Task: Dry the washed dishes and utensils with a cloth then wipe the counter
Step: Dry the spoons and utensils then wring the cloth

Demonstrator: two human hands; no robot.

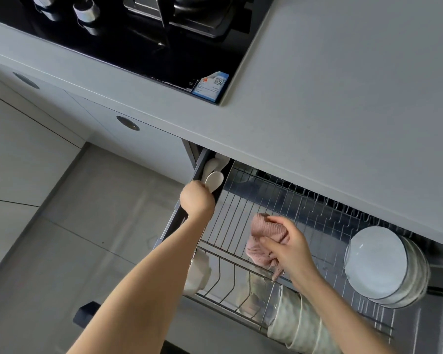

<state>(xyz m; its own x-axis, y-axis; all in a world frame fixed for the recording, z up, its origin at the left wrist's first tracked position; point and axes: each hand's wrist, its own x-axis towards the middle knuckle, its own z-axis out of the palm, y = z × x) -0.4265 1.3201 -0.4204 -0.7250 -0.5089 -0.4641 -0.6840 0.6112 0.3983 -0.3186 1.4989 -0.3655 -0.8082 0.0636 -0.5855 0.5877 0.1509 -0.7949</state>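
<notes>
The left arm reached far forward, and the left hand [197,198] was curled into a fist round the handle of a smooth white spoon [214,181]. The spoon's round end poked out above the fist, over the thin side slot at the left edge of the pulled-out metal wire dish drawer [243,208]. More white spoons [213,162] lay deeper in that slot. The right hand [289,249] was held over the middle of the drawer, with its fingers and thumb gripping a bunched-up pink ribbed cloth [262,241]. A corner of the cloth hung down near the wire rail. A stack of white round plates with dark rims [376,261] stood on edge at the right side of the drawer. Up on the black glass stove [128,52], set into the plain grey counter [343,98], a blue and white sticker [211,85] showed a square code and an orange patch, but its words were too small to read. The spoon's handle was hidden inside the fist. A row of pale green-patterned bowls [299,323] was partly behind the right arm and cut off at the bottom edge.
</notes>
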